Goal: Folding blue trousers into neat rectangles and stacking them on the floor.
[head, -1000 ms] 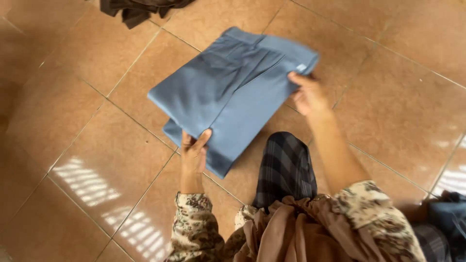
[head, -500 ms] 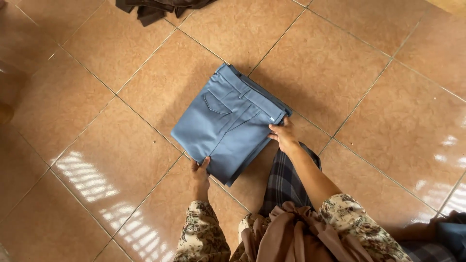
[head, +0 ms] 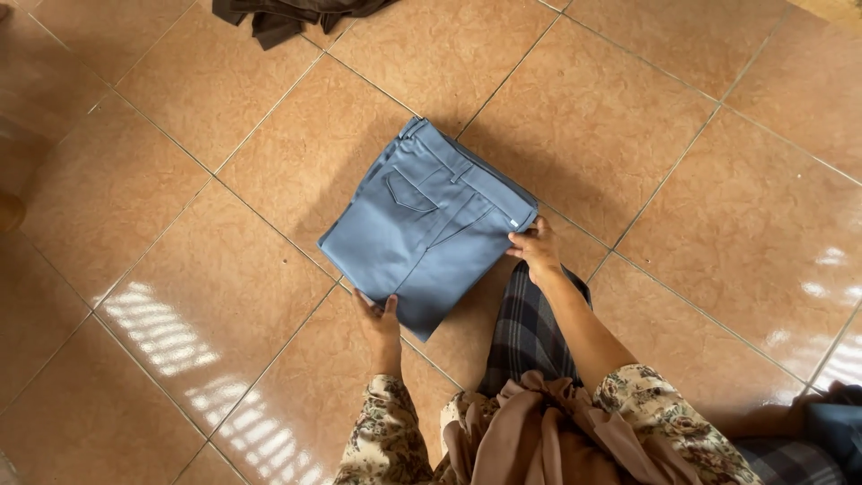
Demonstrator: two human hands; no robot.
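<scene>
The folded blue trousers (head: pixel 429 229) lay flat on the tiled floor (head: pixel 628 126), just in front of the person's knees, back pocket up. They looked like soft, light woven cloth that would sag and unfold if lifted by one corner, so the firmest hold seemed to be at two opposite edges, or under the thick waistband fold. The left hand (head: pixel 378 316) pinched the near bottom edge, fingers tucked beneath it. The right hand (head: pixel 536 251) gripped the waistband corner, fingers curled on the cloth. How many layers the fold had could not be told. A dark garment (head: pixel 287 13) was cut off at the top edge, and something blue (head: pixel 835 431) at the lower right was mostly out of frame.
</scene>
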